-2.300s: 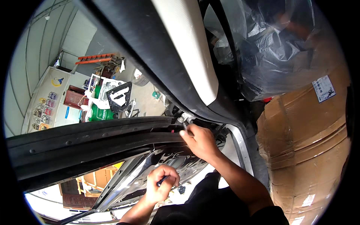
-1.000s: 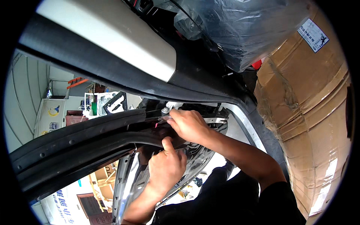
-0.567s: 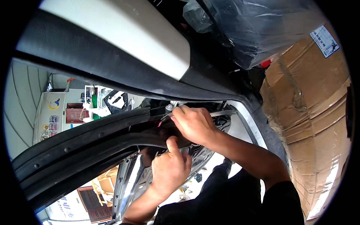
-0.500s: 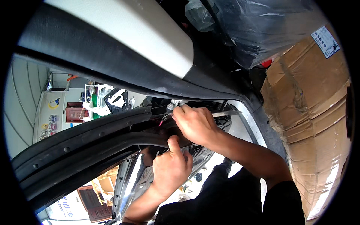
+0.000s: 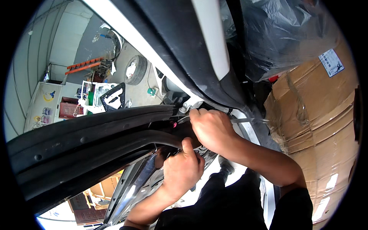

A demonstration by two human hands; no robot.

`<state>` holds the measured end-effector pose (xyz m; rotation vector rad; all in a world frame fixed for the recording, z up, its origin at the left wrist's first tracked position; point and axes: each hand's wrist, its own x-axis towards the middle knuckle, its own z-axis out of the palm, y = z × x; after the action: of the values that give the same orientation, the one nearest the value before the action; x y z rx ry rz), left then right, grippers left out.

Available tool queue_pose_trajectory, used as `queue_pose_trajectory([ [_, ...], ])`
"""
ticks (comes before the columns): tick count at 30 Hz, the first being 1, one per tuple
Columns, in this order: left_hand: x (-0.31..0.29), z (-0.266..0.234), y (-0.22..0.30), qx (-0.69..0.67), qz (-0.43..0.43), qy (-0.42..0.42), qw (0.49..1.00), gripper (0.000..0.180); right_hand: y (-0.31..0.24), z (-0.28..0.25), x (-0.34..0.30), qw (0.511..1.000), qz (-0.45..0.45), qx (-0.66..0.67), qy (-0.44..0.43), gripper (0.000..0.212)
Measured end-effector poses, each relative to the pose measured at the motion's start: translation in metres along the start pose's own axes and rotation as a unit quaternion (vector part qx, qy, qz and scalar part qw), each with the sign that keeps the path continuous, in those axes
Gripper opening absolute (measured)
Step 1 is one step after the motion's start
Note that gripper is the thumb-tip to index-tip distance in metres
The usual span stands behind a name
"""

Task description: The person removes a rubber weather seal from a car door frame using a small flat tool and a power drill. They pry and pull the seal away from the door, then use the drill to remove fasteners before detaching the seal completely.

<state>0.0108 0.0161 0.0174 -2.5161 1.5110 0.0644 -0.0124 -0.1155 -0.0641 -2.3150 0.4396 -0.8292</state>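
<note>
A wide black door frame (image 5: 96,134) with a rubber seal runs across the view from the lower left to the middle. My right hand (image 5: 211,130) is closed at the frame's upper corner, next to a white bracket (image 5: 191,105) and a small pink clip (image 5: 174,124). A thin silver metal tool (image 5: 249,120) sticks out of this hand to the right. Just below, my left hand (image 5: 180,172) grips the frame's underside, thumb pressed up against the black edge. What its curled fingers hold is hidden.
Taped cardboard boxes (image 5: 318,115) stand close on the right, with a clear plastic-wrapped bundle (image 5: 283,34) above them. Outside, on the concrete floor, lie a tyre (image 5: 136,69), a black plastic part (image 5: 113,97), a white cabinet (image 5: 46,107) and an orange rack (image 5: 84,65).
My left hand has risen from lower down to the underside of the frame, right under my right hand. My right hand has stayed at the corner. The view has tilted.
</note>
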Motion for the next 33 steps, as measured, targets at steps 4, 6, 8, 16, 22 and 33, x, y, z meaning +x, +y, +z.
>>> queue_pose_trajectory([
  [4, -0.001, -0.001, 0.000, -0.012, 0.000, 0.004, 1.000, 0.039, -0.003, -0.002, -0.001, 0.999, -0.005, -0.027, 0.018, 0.005],
  [6, -0.002, -0.001, 0.001, -0.011, 0.000, 0.009, 1.000, 0.038, -0.005, -0.004, 0.001, 0.998, -0.008, -0.065, 0.027, 0.006],
  [8, -0.003, -0.002, 0.001, -0.005, -0.004, 0.016, 1.000, 0.038, -0.006, -0.005, 0.003, 0.997, -0.015, -0.078, 0.025, 0.006],
  [16, -0.003, -0.001, 0.001, -0.017, -0.020, -0.010, 1.000, 0.041, -0.016, -0.010, 0.007, 0.988, -0.061, -0.138, 0.033, 0.010],
  [22, -0.002, -0.001, 0.001, -0.028, -0.022, -0.008, 0.999, 0.041, -0.018, -0.014, 0.009, 0.983, -0.089, -0.158, 0.029, 0.012],
  [33, -0.003, -0.003, 0.004, -0.041, -0.030, 0.028, 0.998, 0.061, 0.007, -0.002, 0.004, 0.992, -0.118, -0.007, 0.038, 0.015],
])
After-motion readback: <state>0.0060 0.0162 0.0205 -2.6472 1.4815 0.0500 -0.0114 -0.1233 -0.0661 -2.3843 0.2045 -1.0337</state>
